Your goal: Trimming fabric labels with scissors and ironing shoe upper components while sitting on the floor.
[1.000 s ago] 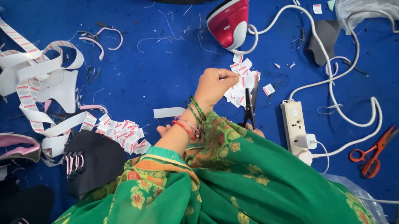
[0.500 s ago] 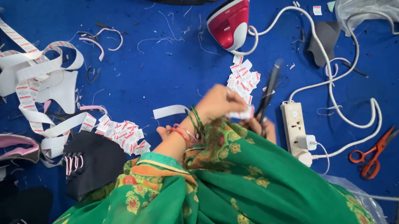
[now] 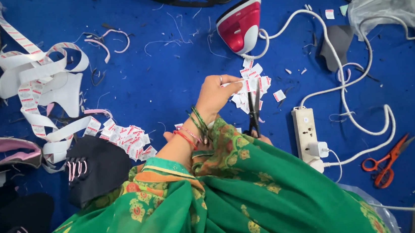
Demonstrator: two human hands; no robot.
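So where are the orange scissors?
In the head view, the orange scissors lie on the blue surface at the right, beside the white power strip.

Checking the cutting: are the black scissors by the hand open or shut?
Open: the black scissors show two blades spread apart around the label strip.

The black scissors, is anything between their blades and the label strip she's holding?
Nothing visible does. The black scissors point up right beside the label strip pinched in the left hand; the right hand is mostly hidden under green cloth.
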